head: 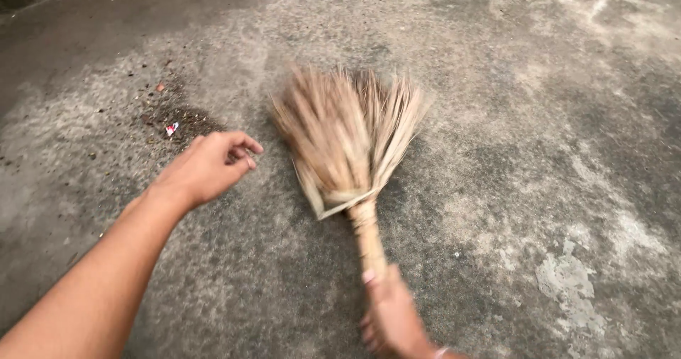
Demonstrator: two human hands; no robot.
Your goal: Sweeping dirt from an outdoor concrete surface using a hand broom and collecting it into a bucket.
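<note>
Grass broom (347,142) — centre of the frame, straw head fanned out and blurred, bristle tips low over the concrete floor (539,139), bound handle running down toward the lower middle.

Right hand (392,316) — lower middle edge, fingers wrapped tight round the handle's end; a pale band shows at the wrist.

Left hand (207,166) — left of centre, arm stretched in from the lower left corner. Fingers loosely curled inward, holding nothing and touching nothing, hanging above the floor just left of the broom head.

Debris (167,114) — upper left of the frame, a loose scatter of dark grit and bits, with one small red-and-white scrap (172,128) among it, lying beyond the left hand.

Progress, judged — grit is loosely gathered in one patch at left, but not collected; the floor at right looks stained and worn yet largely free of loose litter.
</note>
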